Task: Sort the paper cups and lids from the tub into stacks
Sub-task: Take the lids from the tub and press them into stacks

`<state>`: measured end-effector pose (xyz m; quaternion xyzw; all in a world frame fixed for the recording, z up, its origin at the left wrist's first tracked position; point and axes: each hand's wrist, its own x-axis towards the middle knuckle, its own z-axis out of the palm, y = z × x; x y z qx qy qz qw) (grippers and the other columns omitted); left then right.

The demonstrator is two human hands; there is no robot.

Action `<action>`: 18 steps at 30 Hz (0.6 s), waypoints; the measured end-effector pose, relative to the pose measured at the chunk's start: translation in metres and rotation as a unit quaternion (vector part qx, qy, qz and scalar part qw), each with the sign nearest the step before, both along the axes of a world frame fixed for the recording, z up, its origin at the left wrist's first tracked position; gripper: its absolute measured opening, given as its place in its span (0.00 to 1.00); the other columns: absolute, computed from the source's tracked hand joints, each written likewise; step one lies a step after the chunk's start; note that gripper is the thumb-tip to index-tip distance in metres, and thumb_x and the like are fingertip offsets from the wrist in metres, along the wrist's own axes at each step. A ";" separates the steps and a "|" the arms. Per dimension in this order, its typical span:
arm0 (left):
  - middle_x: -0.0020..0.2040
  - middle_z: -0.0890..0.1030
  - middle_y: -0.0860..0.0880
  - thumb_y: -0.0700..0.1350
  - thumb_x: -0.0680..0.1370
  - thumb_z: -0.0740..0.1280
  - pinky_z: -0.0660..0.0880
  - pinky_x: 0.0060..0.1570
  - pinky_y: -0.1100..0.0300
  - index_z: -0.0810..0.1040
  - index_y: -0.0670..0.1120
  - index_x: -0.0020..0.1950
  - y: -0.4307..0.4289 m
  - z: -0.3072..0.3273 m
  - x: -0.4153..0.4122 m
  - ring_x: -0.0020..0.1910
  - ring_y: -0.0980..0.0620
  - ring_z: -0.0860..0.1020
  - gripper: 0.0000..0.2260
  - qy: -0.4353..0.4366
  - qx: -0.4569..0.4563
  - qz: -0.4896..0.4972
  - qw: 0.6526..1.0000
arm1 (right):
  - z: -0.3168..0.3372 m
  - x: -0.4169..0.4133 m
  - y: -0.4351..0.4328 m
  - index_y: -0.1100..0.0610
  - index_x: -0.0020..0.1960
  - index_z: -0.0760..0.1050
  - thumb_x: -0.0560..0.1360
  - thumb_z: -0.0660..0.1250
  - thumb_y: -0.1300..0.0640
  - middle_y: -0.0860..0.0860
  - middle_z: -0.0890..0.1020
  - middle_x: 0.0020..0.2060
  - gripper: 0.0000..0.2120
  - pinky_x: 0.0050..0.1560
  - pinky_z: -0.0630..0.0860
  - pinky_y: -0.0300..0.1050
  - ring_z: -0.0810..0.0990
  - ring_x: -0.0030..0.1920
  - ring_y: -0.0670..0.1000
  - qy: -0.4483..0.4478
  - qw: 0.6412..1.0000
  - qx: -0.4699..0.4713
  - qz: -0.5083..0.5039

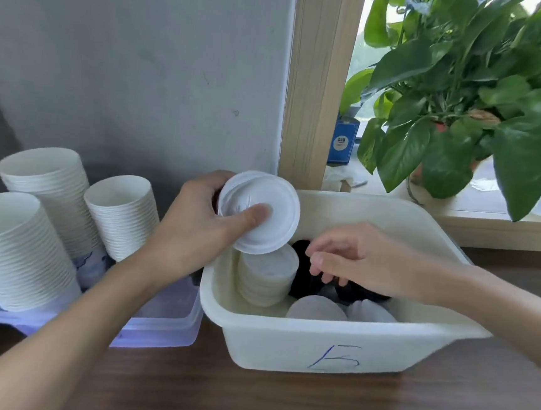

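A cream tub (322,343) marked with a blue sign stands on the wooden table. Inside it lies a stack of white lids (266,276), with loose white lids (315,308) and dark items (302,273) beside it. My left hand (201,228) holds a few white lids (262,214) tilted above the tub's back left corner, thumb pressed on the top one. Over the tub's middle my right hand (362,258) hovers with fingers curled downward and nothing in them. Three stacks of white paper cups (46,205) lean in a clear bin (160,326) to the left.
A grey wall rises behind the cups. A wooden post (315,84) stands behind the tub. On the window sill at the right are a leafy potted plant (459,123) and a small blue box (343,142). Bare brown table lies in front.
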<state>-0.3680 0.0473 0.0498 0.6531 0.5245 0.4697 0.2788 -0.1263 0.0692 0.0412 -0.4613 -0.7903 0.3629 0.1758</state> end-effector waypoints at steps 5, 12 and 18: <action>0.46 0.84 0.62 0.49 0.72 0.75 0.73 0.40 0.73 0.81 0.52 0.56 0.005 -0.009 0.005 0.45 0.63 0.81 0.13 0.017 0.016 0.001 1.000 | -0.008 0.007 0.007 0.52 0.46 0.82 0.73 0.72 0.50 0.44 0.85 0.38 0.05 0.41 0.79 0.37 0.82 0.37 0.40 -0.115 0.993 0.038 0.015; 0.44 0.83 0.62 0.49 0.72 0.75 0.72 0.39 0.74 0.81 0.51 0.55 0.005 -0.011 0.007 0.43 0.64 0.81 0.13 0.028 0.024 -0.001 0.999 | -0.009 0.002 0.006 0.57 0.43 0.78 0.73 0.71 0.47 0.54 0.84 0.34 0.13 0.25 0.72 0.40 0.79 0.25 0.49 -0.186 0.979 -0.049 0.068; 0.44 0.84 0.60 0.48 0.73 0.75 0.72 0.38 0.74 0.81 0.50 0.56 0.005 -0.010 0.007 0.43 0.63 0.81 0.13 0.026 0.022 -0.001 0.999 | -0.008 0.002 0.007 0.59 0.42 0.75 0.72 0.74 0.52 0.55 0.83 0.35 0.12 0.22 0.70 0.39 0.79 0.24 0.49 -0.176 0.980 -0.071 0.058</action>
